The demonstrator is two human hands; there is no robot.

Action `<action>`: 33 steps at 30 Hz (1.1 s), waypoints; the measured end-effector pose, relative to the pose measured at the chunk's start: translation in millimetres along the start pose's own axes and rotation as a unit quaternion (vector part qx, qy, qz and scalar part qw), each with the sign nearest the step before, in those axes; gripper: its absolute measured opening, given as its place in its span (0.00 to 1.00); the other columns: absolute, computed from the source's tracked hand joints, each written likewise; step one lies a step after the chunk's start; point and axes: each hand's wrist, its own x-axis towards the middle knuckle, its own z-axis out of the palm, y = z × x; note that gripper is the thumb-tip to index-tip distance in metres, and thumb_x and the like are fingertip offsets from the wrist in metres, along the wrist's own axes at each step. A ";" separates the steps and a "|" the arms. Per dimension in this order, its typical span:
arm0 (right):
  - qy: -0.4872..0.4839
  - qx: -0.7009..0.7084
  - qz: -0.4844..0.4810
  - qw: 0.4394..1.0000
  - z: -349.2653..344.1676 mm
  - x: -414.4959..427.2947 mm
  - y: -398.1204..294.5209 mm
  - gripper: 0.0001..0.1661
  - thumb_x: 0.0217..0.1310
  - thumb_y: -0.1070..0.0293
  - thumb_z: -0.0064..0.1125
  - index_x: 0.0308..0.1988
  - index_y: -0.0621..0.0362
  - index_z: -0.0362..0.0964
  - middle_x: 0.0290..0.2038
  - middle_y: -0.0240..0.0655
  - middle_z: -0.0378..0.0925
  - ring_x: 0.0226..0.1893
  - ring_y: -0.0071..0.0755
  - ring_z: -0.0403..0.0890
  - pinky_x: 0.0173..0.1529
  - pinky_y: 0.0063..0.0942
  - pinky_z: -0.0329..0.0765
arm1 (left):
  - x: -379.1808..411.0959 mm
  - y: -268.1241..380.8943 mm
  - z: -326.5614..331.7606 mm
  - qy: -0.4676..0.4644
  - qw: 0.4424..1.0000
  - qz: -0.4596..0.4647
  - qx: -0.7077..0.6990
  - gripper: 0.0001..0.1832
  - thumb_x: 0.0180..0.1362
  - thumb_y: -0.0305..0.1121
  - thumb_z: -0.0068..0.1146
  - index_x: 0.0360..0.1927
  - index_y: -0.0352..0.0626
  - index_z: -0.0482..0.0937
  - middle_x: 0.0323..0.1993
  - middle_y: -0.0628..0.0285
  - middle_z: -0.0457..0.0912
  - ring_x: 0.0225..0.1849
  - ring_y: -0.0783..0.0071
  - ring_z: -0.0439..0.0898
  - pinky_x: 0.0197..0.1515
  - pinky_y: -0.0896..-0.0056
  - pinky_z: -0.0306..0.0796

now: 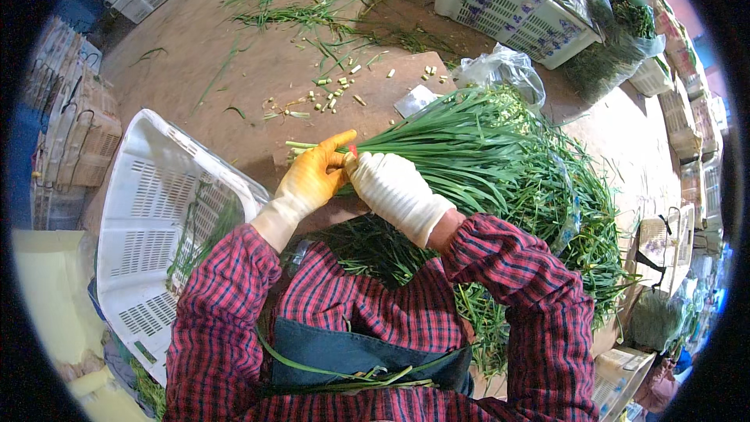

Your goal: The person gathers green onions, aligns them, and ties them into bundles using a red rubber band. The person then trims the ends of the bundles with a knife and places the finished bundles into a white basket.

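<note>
A bundle of long green chives (433, 140) lies before me, leaves fanned to the right, pale stem ends (299, 145) poking out on the left. My left hand (313, 173), in a yellow-orange stained glove, is around the stems with its forefinger stretched out. A red band (352, 150) shows at the stems, between my two hands. Against it my right hand (389, 184), in a white knit glove, has its fingers curled; its fingertips are partly hidden. Thumb and fingers of both hands meet there.
A large heap of loose greens (562, 205) is on the right. A white plastic crate (146, 228) stands tilted at my left. Cut stem pieces (334, 94) and a clear plastic bag (504, 70) lie ahead. A covered white crate (510, 12) stands beyond.
</note>
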 end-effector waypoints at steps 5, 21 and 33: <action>-0.005 0.030 0.004 1.000 -11.2 3.3 1.7 0.09 0.57 0.68 0.56 0.31 0.59 0.81 0.25 0.43 0.81 0.25 0.48 0.85 0.30 0.41 0.81 | 3.2 -1.3 -10.5 -0.030 0.998 0.033 0.045 0.38 0.57 0.16 0.56 0.73 0.44 0.62 0.47 0.56 0.87 0.43 0.76 0.82 0.49 0.74 0.74; -0.025 -0.085 -0.037 0.995 -206.8 -27.9 -16.5 0.07 0.59 0.67 0.56 0.33 0.58 0.77 0.30 0.42 0.80 0.31 0.51 0.84 0.33 0.40 0.81 | -149.4 145.1 2.5 -0.140 0.949 0.198 0.200 0.34 0.67 0.55 0.54 0.66 0.39 0.69 0.46 0.42 0.82 0.48 0.41 0.81 0.49 0.50 0.76; 0.131 -0.192 0.143 0.962 -275.1 -102.0 56.2 0.05 0.60 0.67 0.60 0.33 0.55 0.79 0.33 0.42 0.80 0.34 0.51 0.84 0.39 0.40 0.81 | -197.1 156.3 -16.7 -0.183 0.930 0.106 -0.302 0.20 0.72 0.37 0.54 0.61 0.37 0.77 0.41 0.58 0.88 0.41 0.78 0.84 0.47 0.75 0.76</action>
